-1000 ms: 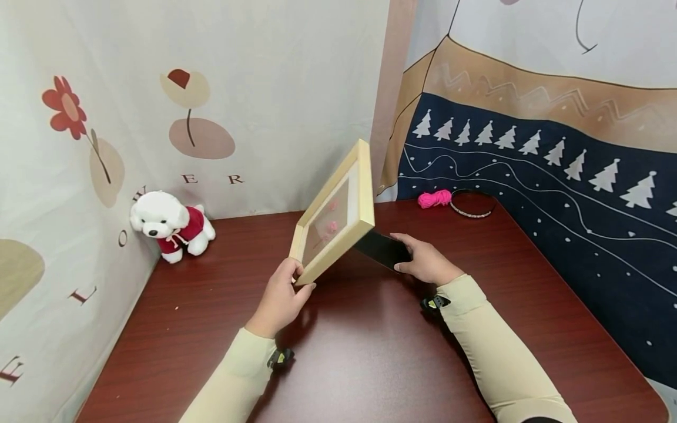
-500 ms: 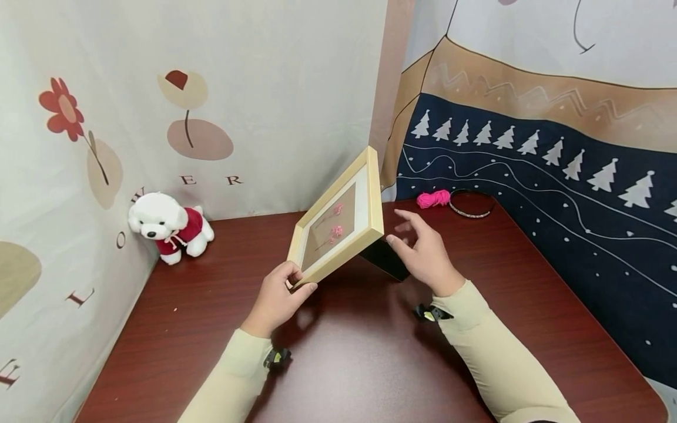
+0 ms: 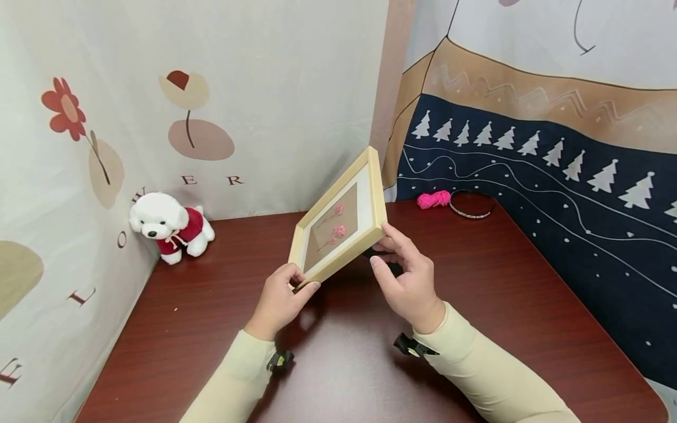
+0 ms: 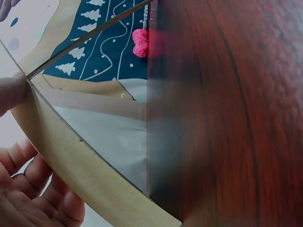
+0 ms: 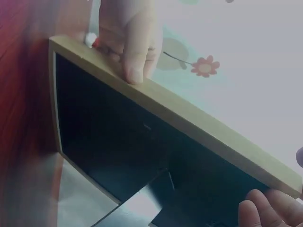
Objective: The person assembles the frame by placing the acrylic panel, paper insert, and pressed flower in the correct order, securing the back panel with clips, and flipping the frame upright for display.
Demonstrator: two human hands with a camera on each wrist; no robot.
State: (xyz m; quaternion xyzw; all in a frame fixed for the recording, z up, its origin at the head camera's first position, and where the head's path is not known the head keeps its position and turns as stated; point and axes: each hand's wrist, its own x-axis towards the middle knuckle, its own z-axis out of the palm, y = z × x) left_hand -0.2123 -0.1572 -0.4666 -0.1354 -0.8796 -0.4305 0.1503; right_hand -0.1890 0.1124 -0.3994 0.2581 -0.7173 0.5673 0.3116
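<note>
A light wood picture frame point(image 3: 341, 259) with pink flowers on its picture is tilted back above the table. My left hand point(image 3: 280, 298) grips its near left edge between thumb and fingers. At the near right corner, my right hand point(image 3: 411, 281) has its fingers curled against the edge and back, while the thumb stands apart from the wood in the head view. The right wrist view shows the black backing point(image 5: 104, 123) and a flat stand point(image 5: 142, 203) swung out from it. Part of the stand is hidden behind the right hand in the head view.
On the dark red table point(image 3: 338, 364), a white plush dog point(image 3: 158, 220) in a red top stands at the left. A bundle of pink yarn point(image 3: 433, 200) and a headband point(image 3: 471, 212) lie at the back right. Printed cloth hangs behind.
My right hand has let go of the black stand and moved to the frame's near right corner. The frame has leaned back slightly and turned its picture more into view. My left hand keeps its grip.
</note>
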